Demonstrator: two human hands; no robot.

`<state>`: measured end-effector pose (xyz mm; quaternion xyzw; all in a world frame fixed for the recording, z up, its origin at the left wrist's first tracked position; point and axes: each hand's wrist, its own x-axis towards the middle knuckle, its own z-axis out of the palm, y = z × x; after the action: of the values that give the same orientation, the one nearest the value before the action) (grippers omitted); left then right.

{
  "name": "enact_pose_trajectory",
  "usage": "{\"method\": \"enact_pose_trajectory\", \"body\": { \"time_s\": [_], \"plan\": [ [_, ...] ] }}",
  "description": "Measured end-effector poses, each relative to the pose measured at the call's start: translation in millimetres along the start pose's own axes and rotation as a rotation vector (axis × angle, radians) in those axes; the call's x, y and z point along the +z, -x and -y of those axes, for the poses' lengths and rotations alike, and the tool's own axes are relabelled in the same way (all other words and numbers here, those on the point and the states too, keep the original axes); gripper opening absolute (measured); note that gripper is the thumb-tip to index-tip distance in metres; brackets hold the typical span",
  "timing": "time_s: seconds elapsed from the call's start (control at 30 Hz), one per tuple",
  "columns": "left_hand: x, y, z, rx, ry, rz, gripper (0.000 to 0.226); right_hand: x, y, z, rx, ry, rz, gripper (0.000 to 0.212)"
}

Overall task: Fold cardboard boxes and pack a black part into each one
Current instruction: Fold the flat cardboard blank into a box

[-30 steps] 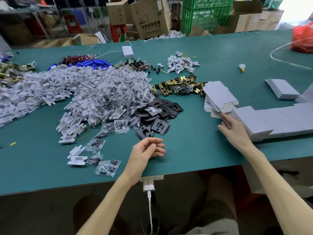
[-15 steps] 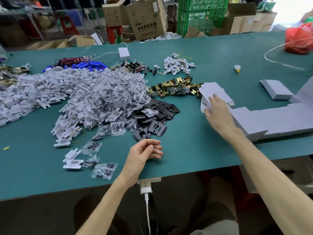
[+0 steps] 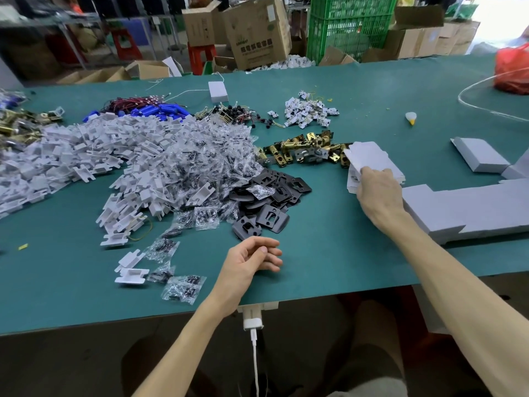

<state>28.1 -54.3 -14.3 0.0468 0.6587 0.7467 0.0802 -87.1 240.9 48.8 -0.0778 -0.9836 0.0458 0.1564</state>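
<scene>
Our right hand (image 3: 378, 193) has moved away from the folded grey boxes (image 3: 472, 209) and onto the stack of flat box blanks (image 3: 372, 157). Its fingers are now curled over the top blank, gripping it. Our left hand (image 3: 252, 260) hasn't shifted: palm up on the green table (image 3: 329, 247), fingers loosely curled, holding nothing. The black plates (image 3: 272, 202) sit in a pile just ahead of our left hand, their far edge running under the heap of bagged screws (image 3: 197, 167). We see brass latches (image 3: 306, 147) just left of the blanks, touching the stack.
</scene>
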Motion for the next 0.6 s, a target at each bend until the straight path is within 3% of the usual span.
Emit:
{"method": "enact_pose_trajectory", "body": {
  "time_s": [0.13, 0.23, 0.33, 0.43, 0.6],
  "plan": [
    [0.0, -0.7, 0.5, 0.000, 0.017, 0.001, 0.022, -17.1, -0.4, 1.2, 0.055, -0.201, -0.189, 0.029],
    [0.0, -1.3, 0.1, 0.001, 0.036, -0.001, 0.022, -28.1, 6.5, 7.6, 0.124, -0.541, -0.255, 0.030],
    [0.4, -1.1, -0.6, 0.003, 0.058, -0.004, 0.024, -30.2, 26.1, 20.5, 0.219, -0.901, -0.168, 0.028],
    [0.8, -0.7, -1.3, 0.009, 0.062, -0.013, 0.027, -23.6, 53.1, 32.9, 0.238, -1.060, -0.069, 0.025],
    [2.1, -2.8, -1.6, -0.007, 0.102, -0.012, 0.044, -7.1, 86.4, 52.0, 0.355, -1.466, 0.260, 0.026]
  ]
}}
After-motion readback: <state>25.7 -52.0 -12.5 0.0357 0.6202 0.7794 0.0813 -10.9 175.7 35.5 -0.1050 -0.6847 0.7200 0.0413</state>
